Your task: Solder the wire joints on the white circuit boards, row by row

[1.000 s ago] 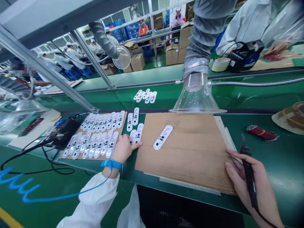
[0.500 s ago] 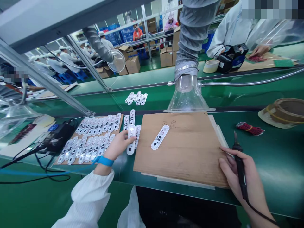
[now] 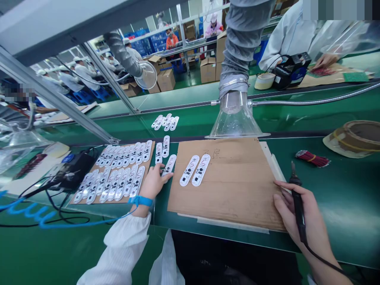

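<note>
Cardboard (image 3: 225, 206) under two circuit boards (image 3: 189, 170), right hand (image 3: 292, 208) closed on soldering iron (image 3: 299, 209), left hand (image 3: 152, 183) open against a third (image 3: 169, 165).

Head-worn view, angled forward and downward

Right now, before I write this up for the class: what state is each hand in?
Left hand: open, fingers spread at a white circuit board.
Right hand: closed, holding a soldering iron.

The left hand (image 3: 152, 183) touches a white oblong circuit board (image 3: 169, 165) just left of a brown cardboard sheet (image 3: 225, 202), which carries two matching boards (image 3: 189, 170). The right hand (image 3: 297, 209) grips a slim black soldering iron (image 3: 299, 206) at the sheet's right edge.
</note>
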